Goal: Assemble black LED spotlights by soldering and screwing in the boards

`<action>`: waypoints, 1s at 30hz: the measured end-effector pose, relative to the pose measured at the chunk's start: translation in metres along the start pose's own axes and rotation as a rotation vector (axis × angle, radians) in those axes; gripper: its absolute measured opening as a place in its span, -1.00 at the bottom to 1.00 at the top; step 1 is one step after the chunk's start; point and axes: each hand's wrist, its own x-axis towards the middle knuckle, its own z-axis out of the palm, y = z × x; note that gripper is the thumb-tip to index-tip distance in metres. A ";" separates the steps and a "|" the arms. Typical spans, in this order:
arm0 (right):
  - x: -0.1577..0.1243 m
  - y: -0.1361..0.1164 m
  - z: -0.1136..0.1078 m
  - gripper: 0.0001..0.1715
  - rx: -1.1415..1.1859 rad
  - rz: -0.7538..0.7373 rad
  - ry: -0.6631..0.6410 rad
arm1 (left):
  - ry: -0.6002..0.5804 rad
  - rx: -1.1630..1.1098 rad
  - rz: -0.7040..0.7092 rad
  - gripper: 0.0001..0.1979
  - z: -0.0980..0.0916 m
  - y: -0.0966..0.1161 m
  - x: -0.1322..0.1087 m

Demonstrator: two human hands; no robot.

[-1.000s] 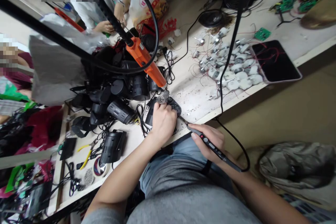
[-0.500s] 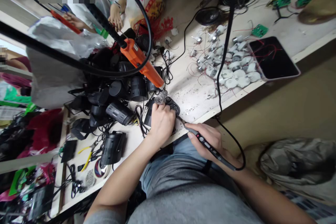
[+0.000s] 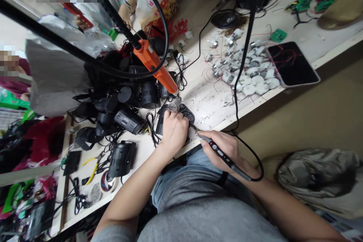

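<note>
My left hand [image 3: 174,131] is closed over a black round device [image 3: 187,113] lying at the bench's front edge, beside a small coiled wire stand [image 3: 174,104]. My right hand [image 3: 225,149] grips a black soldering iron [image 3: 219,153] like a pen, its tip pointing left at the device right next to my left fingers. The iron's black cord [image 3: 249,151] loops back up over the bench. An orange power screwdriver [image 3: 157,67] hangs on a cable just above the device.
A heap of black cylindrical housings [image 3: 124,102] lies left of my hands. Several small white motors [image 3: 249,75] with red wires sit to the right, beside a dark tablet [image 3: 292,64]. Yellow pliers [image 3: 92,166] lie at the left. Another person's hands [image 3: 124,11] work across the bench.
My right hand has brought the soldering iron a little up and left, closer to the device. My left hand stays on the device.
</note>
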 end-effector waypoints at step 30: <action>0.015 -0.001 -0.007 -0.78 0.054 0.139 -0.087 | -0.016 -0.071 -0.010 -0.67 0.003 -0.001 0.001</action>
